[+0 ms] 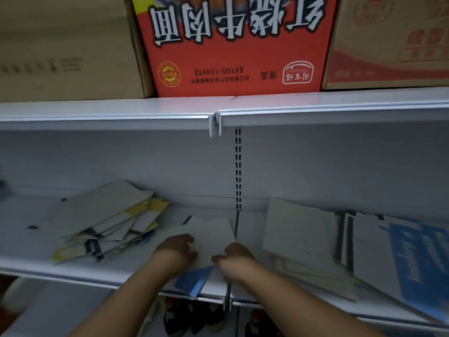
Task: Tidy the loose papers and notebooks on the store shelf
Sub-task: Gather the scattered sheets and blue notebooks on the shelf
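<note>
Head view, close, faces white shelf [73, 266] head-on (slightly downward).

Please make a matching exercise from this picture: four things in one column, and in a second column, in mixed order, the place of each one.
Things:
1. red box
2. fanned pile of papers
3. grey sheet
4. blue booklet

Places:
A. far right of the middle shelf
B. under both hands, at the shelf joint
C. on the top shelf, between two brown cartons
D. left part of the middle shelf

Pairs: 1-C, 2-D, 3-B, 4-A
</note>
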A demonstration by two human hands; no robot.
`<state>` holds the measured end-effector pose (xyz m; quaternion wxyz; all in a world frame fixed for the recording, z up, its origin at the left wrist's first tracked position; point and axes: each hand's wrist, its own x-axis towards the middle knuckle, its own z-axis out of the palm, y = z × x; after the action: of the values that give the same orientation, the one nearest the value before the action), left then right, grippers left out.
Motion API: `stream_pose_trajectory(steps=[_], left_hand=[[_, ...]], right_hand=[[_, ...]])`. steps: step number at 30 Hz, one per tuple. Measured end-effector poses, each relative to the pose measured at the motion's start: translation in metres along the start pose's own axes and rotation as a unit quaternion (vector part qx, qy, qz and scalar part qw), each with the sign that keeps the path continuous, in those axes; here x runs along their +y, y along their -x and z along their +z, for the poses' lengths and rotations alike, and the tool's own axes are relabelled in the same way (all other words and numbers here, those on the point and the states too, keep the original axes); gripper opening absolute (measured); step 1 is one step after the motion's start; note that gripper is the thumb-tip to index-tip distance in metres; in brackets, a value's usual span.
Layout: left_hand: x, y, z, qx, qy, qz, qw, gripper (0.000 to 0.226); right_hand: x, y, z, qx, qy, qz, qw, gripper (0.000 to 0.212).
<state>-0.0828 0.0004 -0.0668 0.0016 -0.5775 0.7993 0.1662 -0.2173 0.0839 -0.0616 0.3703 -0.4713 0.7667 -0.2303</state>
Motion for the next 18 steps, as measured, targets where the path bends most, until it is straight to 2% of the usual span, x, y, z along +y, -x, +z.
stream_pose_trajectory(steps=[3,7,10,14,16,18], left_hand=[[-0.017,-0.008,-0.006,0.018,0.014,0.021,1.0,0.051],[-0.034,-0.024,-0.01,-0.012,-0.007,0.024,1.0,0.077],[-0.027,-0.032,-0.01,-0.003,0.021,0.034,0.999,0.086],[-0.018,-0.036,-0.014,0.011,-0.087,0.01,0.996,0.101],[-0.019,-0.035,-0.017,-0.009,-0.081,-0.007,0.997,0.099],[-0.02,-0.032,-0.024,-0.024,0.011,-0.014,1.0,0.076]], right_hand=[[0.006,-0.002,0.008,0.015,-0.05,0.022,0.998,0.05],[0.014,0.0,0.011,0.028,-0.147,0.025,0.988,0.059],[0.019,0.001,0.014,0.047,-0.189,0.023,0.981,0.065],[0.023,0.002,0.013,0.051,-0.214,0.027,0.975,0.066],[0.024,0.003,0.012,0.061,-0.201,0.026,0.977,0.066],[0.022,0.003,0.01,0.072,-0.195,0.014,0.978,0.063]])
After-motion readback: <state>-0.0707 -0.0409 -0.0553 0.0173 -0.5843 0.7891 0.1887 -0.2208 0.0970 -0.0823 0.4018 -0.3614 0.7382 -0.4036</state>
